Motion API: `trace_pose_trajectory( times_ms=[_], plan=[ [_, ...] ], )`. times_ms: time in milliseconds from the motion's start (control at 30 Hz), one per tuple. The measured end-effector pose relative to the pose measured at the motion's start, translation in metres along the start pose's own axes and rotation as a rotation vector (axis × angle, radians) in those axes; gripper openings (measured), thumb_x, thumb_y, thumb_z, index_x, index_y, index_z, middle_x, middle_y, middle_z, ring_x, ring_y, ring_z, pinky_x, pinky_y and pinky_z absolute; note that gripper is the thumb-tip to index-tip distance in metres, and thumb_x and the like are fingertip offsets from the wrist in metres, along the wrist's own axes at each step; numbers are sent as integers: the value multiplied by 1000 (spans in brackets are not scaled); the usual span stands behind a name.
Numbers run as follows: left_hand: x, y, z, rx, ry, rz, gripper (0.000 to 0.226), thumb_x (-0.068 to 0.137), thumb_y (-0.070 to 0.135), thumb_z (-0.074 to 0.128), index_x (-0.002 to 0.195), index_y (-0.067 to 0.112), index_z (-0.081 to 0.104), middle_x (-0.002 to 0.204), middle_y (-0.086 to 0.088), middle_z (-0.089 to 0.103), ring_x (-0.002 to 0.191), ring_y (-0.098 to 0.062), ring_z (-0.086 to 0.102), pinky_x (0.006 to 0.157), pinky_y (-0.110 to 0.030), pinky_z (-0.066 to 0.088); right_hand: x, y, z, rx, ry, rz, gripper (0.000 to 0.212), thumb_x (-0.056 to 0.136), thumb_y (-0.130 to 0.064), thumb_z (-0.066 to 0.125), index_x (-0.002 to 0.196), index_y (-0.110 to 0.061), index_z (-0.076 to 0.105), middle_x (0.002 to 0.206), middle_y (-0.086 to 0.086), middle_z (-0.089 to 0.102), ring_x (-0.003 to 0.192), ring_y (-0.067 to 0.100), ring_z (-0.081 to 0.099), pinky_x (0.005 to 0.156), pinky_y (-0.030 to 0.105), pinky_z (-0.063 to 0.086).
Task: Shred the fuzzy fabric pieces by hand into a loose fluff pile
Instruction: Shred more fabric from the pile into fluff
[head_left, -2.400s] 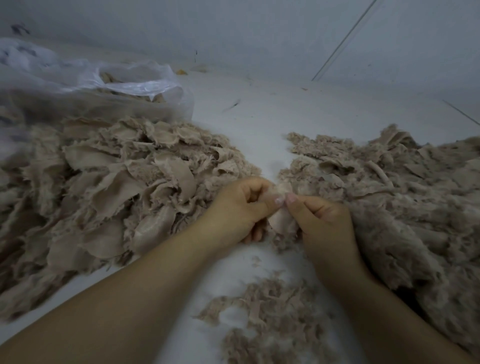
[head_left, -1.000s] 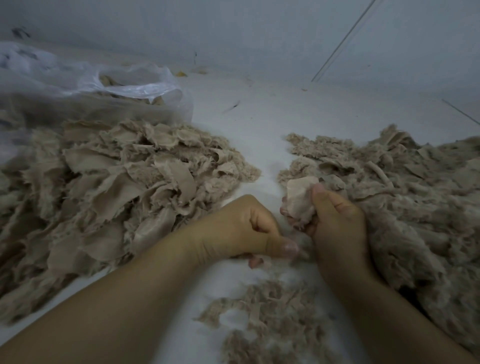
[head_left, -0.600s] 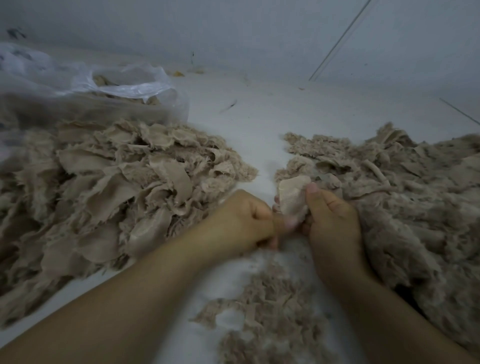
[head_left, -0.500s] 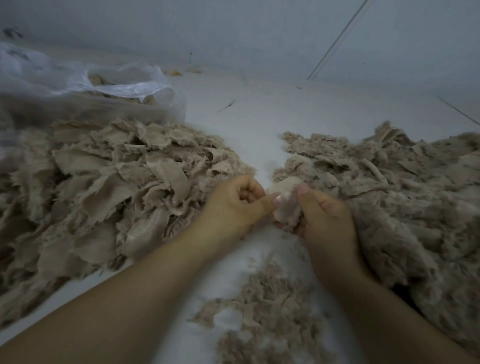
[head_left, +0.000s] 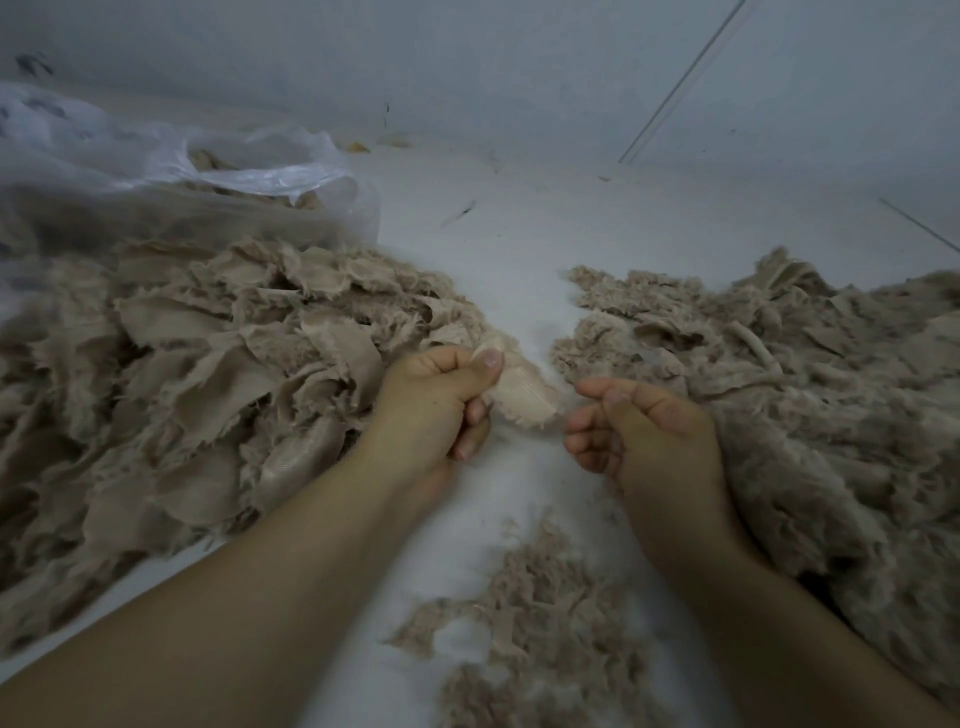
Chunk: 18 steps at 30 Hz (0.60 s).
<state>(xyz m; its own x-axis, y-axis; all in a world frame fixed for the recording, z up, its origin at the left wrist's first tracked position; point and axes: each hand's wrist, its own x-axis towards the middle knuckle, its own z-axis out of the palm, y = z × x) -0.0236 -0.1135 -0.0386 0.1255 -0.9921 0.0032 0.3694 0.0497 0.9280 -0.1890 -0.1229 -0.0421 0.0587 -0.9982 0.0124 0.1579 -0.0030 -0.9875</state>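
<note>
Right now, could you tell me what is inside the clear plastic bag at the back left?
Through the plastic bag's opening, a few beige fabric pieces show; its cloudy, crumpled film hides how many lie deeper.

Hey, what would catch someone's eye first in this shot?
Two big tan heaps: flat fabric pieces on the left, shredded fluff pile on the right. Between them, the left hand pinches one pale fabric scrap, while the right hand is curled beside it.

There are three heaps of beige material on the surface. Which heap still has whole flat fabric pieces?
The big heap on the left, beside the plastic bag. It shows broad flat scraps; the right heap and the small near heap are fine fluff.
</note>
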Motion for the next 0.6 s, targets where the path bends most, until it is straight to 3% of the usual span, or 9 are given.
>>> trace_pose_trajectory(
  times_ms=[100, 167, 200, 233, 300, 333, 467, 533, 600],
  plan=[
    [1, 4, -4, 36, -102, -98, 30, 90, 16, 60, 65, 7, 44, 45, -4, 38, 26, -10, 23, 32, -12, 15, -2, 2, 0, -71, -33, -53, 27, 101, 1, 43, 91, -8, 66, 58, 1, 67, 49, 10, 62, 48, 17, 48],
    [4, 11, -3, -2, -61, -9, 17, 91, 13, 57, 77, 5, 52, 52, -7, 52, 27, -11, 34, 32, -14, 23, -7, 4, 3, -184, -136, -152, 21, 91, 2, 54, 86, -9, 72, 65, 2, 72, 57, 9, 66, 54, 15, 49],
    [6, 15, -2, -91, -22, 76, 5, 94, 9, 55, 91, 4, 55, 67, -9, 63, 36, -12, 49, 35, -18, 35, -9, 4, 4, -250, -199, -197, 21, 83, -3, 56, 83, -11, 75, 70, 2, 74, 63, 10, 69, 58, 14, 50],
    [9, 19, -2, -196, 16, 142, 17, 94, 5, 53, 111, 7, 52, 91, -10, 70, 56, -14, 66, 45, -23, 49, -11, 5, 4, -303, -236, -228, 24, 79, -8, 54, 81, -15, 77, 73, 1, 76, 68, 11, 71, 61, 15, 51],
    [12, 17, -3, -311, 56, 167, 55, 92, -1, 54, 139, 17, 34, 131, -6, 58, 102, -26, 69, 73, -37, 59, -10, 7, 1, -329, -166, -248, 26, 80, -12, 55, 79, -23, 78, 76, -1, 76, 73, 17, 72, 62, 23, 54],
    [10, 14, -1, -247, 71, 139, 59, 93, -5, 53, 143, 17, 31, 137, -6, 52, 108, -29, 66, 76, -41, 59, -8, 8, 0, -304, -85, -233, 25, 85, -9, 57, 83, -23, 78, 78, -1, 76, 75, 20, 72, 63, 29, 56],
    [1, -2, 8, 246, 7, 17, 25, 94, -13, 48, 110, 3, 59, 109, -20, 66, 81, -28, 67, 73, -42, 59, 4, 11, 1, -131, 124, -106, 46, 93, 2, 53, 132, -21, 59, 112, 1, 71, 83, 13, 73, 63, 23, 56],
    [1, -5, 9, 363, -48, 10, 20, 94, -11, 50, 100, 2, 64, 98, -19, 70, 79, -26, 66, 77, -38, 58, 7, 15, -2, -374, 114, -85, 67, 88, -10, 57, 149, -29, 38, 141, 10, 53, 98, 18, 71, 73, 33, 59],
    [2, -5, 8, 376, -69, 12, 18, 94, -10, 50, 96, 2, 63, 94, -17, 71, 74, -22, 65, 74, -33, 56, 7, 14, -3, -718, 54, -89, 79, 81, -25, 59, 153, -32, 29, 146, 10, 50, 112, 30, 65, 87, 44, 57]
  ],
)
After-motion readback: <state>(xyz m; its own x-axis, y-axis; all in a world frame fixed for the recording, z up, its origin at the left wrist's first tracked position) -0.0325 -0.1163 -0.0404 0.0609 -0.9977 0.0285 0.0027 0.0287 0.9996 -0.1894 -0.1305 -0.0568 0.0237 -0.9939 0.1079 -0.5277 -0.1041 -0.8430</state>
